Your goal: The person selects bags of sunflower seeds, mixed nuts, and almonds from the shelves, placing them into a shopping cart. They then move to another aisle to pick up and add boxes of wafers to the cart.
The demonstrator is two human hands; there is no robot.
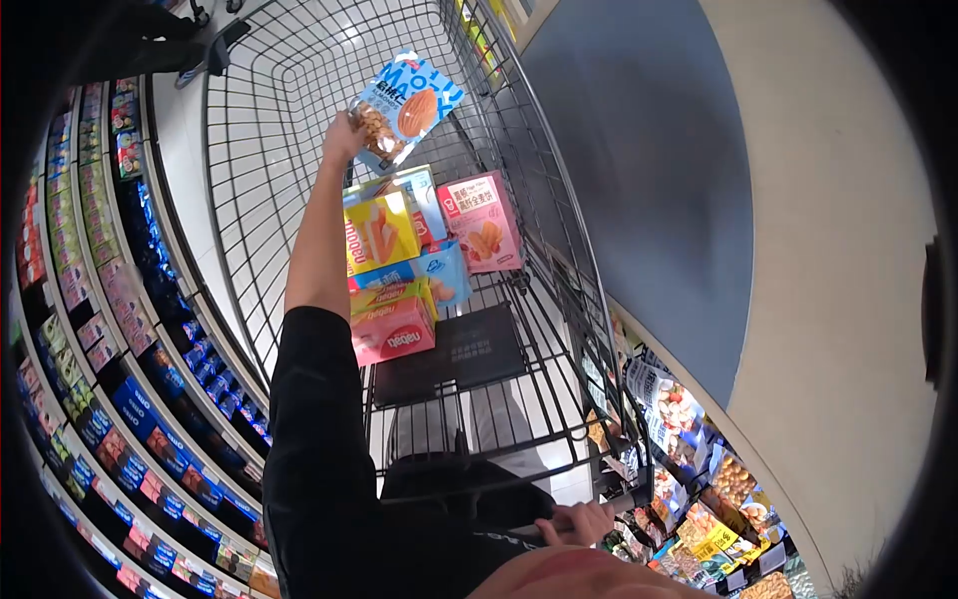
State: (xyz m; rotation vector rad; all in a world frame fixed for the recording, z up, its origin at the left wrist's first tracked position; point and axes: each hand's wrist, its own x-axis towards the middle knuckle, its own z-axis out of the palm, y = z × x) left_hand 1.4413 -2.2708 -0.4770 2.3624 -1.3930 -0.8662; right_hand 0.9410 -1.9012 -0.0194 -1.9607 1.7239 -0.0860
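Observation:
My left hand [345, 138] reaches into the shopping cart [213, 150] and grips the left edge of a blue bag of almonds [417, 108]. The bag is tilted, with a large almond printed on it and nuts showing near my fingers. Below it lie a yellow nabati wafer box [383, 234], a pink nabati box [397, 335], a pink biscuit box [485, 222] and a light blue pack [447, 272], some overlapping. At the near end, my right hand [581, 523] is wrapped around the cart handle [629, 499].
Shelves of packaged snacks [120, 299] curve along the left side. To the right stands a beige and grey panel [649, 180], with bagged snacks [709, 529] below it. A black flap [454, 344] lies at the cart's near end. Another person's dark-clothed leg [140, 55] is at top left.

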